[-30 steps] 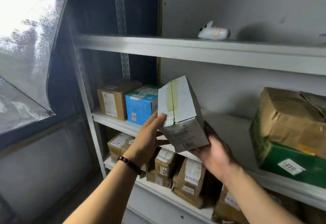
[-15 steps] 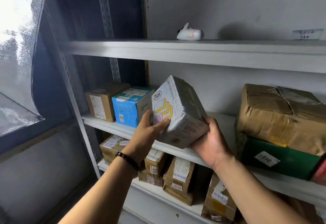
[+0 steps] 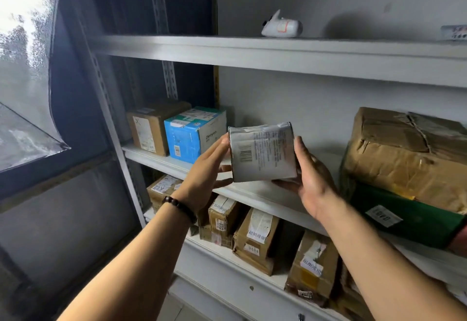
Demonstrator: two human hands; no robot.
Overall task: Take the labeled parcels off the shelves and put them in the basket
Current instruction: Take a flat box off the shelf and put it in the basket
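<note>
Up in front of the middle shelf, pretty much dead centre of the view, a small white parcel is held in the air between both hands, so it's off the shelf board. The side facing the camera has a barcode and lines of small print I can't read.

The left hand is at the parcel's 9 o'clock. Its grip is wrapped on the left edge, with fingertips against the upper corner and the other fingers tucked round the lower part. There's a dark bead bracelet on that wrist. The right hand is at the parcel's 4 o'clock. Its grip pinches the parcel too, thumb running up the right edge and the fingers under the bottom corner.

On the same shelf, out at 10 o'clock from the parcel, a blue box sits right against a brown carton. Over at 3 o'clock a big crumpled brown-paper bundle lies on top of a green package with a white label.

Up at 12 o'clock, the top shelf carries a little white packet with a red-marked sticker. Down at 6 o'clock, the lower shelf is packed with labelled brown boxes, some leaning. A rain-spotted window fills the 9 o'clock edge of the view.
</note>
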